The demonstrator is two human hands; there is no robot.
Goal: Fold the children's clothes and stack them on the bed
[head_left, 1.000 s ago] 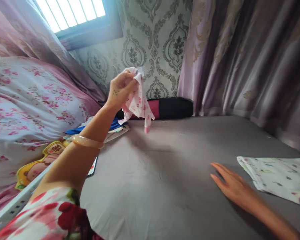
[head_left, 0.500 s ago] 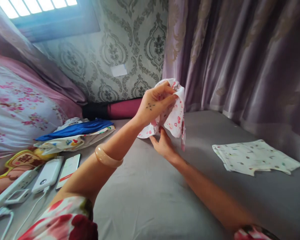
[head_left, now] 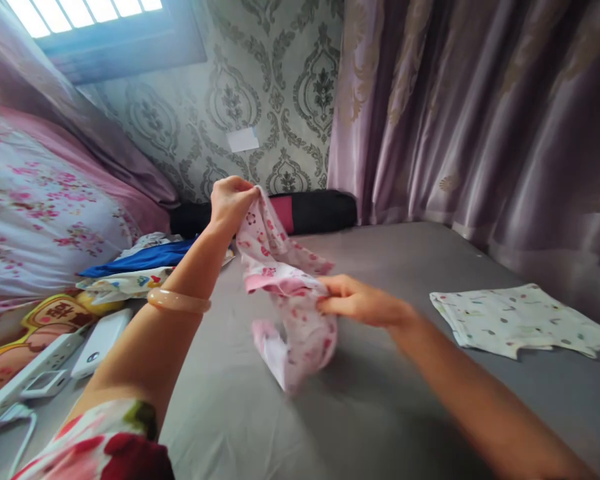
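A small white garment (head_left: 307, 320) with pink and red prints and pink trim hangs in the air between my hands, above the grey sheet. My left hand (head_left: 233, 200), raised near the wall side, pinches its upper end. Lower and to the right, my right hand (head_left: 360, 300) grips the garment's edge between thumb and fingers. One end of the cloth dangles below, blurred by motion. Which part of the garment each hand holds, I cannot make out. A pale bangle (head_left: 179, 301) circles my left forearm.
A folded white patterned garment (head_left: 520, 320) lies at right. At left are stacked clothes (head_left: 140, 260), a white power bank (head_left: 101, 343), a power strip (head_left: 35, 383) and a yellow cartoon cushion (head_left: 45, 323). A black and maroon bolster (head_left: 323, 212) lies along the wall, beside purple curtains (head_left: 405, 120).
My hands have moved apart, the left going leftward and the right slightly right. The bunched garment now hangs stretched out between them.
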